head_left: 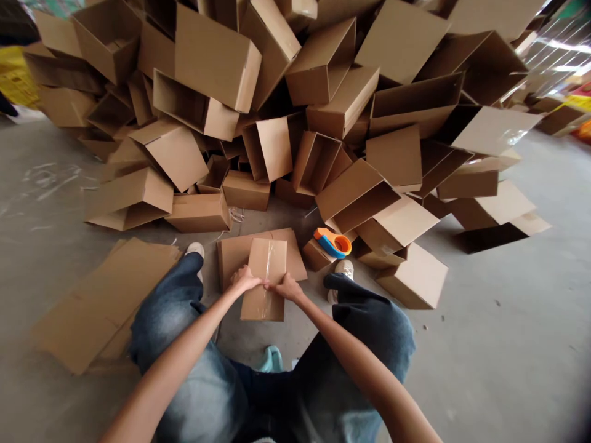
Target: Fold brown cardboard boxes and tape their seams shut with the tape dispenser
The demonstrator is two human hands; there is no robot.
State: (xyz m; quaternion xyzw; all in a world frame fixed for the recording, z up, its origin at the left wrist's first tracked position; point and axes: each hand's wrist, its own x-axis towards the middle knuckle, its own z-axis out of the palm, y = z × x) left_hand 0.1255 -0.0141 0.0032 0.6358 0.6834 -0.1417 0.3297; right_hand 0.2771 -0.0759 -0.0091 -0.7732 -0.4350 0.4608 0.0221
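Left hand (246,280) and right hand (287,286) both grip the cardboard box (268,255) at its taped seam, apparently pressing it down. Hold the flaps flush and smooth the tape outward. The tape dispenser (333,242) sits near the right hand.

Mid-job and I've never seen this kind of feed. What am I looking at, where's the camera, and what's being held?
There is no machine here: a person works bare-handed, and the single picture comes from a camera on their head, looking down past their knees. The left hand and right hand hold a cardboard box, fingers meeting at its clear tape strip. On the concrete floor lie flattened cardboard sheets at the left and a big heap of open boxes ahead. An orange and blue tape dispenser sits near the right foot.
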